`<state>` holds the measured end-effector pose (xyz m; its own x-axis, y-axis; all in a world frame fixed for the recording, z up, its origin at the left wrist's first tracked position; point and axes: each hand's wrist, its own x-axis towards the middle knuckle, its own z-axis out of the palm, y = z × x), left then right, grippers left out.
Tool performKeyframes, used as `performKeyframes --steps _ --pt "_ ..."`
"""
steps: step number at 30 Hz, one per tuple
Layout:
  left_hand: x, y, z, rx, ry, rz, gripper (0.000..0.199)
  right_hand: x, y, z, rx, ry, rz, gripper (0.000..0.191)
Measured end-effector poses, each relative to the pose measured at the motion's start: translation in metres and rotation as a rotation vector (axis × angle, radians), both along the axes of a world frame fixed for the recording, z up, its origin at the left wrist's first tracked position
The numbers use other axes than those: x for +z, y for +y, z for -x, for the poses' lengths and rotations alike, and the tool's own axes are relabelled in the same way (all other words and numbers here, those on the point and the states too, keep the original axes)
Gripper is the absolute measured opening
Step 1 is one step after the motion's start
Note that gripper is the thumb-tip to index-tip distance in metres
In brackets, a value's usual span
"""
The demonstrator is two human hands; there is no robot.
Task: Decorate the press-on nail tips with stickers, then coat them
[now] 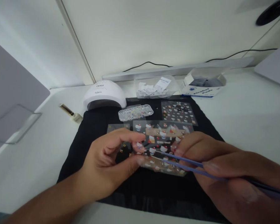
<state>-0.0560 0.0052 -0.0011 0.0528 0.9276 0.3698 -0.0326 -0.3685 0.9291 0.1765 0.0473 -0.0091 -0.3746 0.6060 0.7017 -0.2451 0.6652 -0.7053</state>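
A clear sticker sheet (163,141) with small white cat-face characters and red accents is held up over the black cloth. My left hand (114,158) pinches its left edge between thumb and fingers. In my right hand (214,165) are purple tweezers (191,162), their thin tips apart and lying over the middle of the sheet. Fingers of the right hand also appear against the sheet's right side. Whether the tips grip a sticker cannot be made out. Behind the left fingers, another sheet with small gold motifs (124,146) lies partly hidden.
On the black cloth (88,149) lie a rhinestone case (135,112) and another sticker sheet (179,112). Behind stand a white nail lamp (105,93), a clear tub of packets (156,88) and an alcohol pad box (203,85). A polish bottle (71,114) is at left.
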Motion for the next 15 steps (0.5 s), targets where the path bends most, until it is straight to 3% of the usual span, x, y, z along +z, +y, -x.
performKeyframes --steps 6,15 --pt "0.0059 -0.002 -0.0035 0.13 0.212 -0.081 0.025 -0.006 -0.0012 -0.0059 0.033 -0.088 -0.086 0.03" --pt "0.0086 -0.0032 -0.0045 0.146 0.312 -0.12 0.02 0.0021 -0.007 -0.0031 -0.131 -0.191 -0.092 0.034"
